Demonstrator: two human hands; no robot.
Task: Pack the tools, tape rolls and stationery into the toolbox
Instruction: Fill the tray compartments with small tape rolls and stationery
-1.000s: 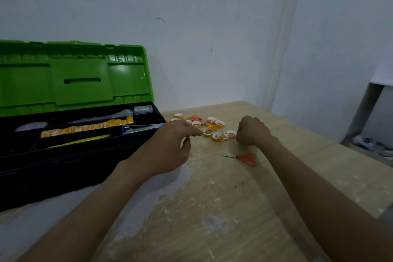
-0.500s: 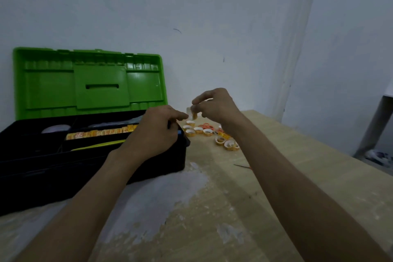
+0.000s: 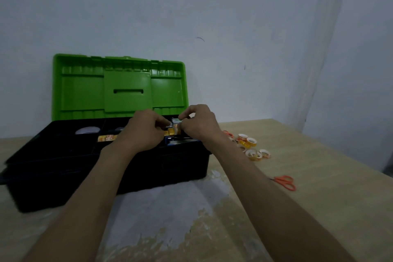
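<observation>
Black plastic toolbox (image 3: 170,166), green lid up. Left hand (image 3: 144,132) and right hand (image 3: 200,126) pinch what looks like a small orange tape roll (image 3: 176,129) over its right end. Step: stowing. Next: let go inside the rim.

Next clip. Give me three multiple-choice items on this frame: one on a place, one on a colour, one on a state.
1. On the table, where do the loose tape rolls lie from the toolbox?
A. to its left
B. to its right
C. in front of it

2. What colour is the lid?
A. orange
B. black
C. green

3. What state is the lid in?
A. raised, toolbox open
B. shut
C. taken off and lying flat on the table

Answers:
1 B: the rolls cluster on the wood just past the toolbox's right end.
2 C: the lid is bright green above the black body.
3 A: the lid stands upright at the back, and the inside of the toolbox shows.
</observation>
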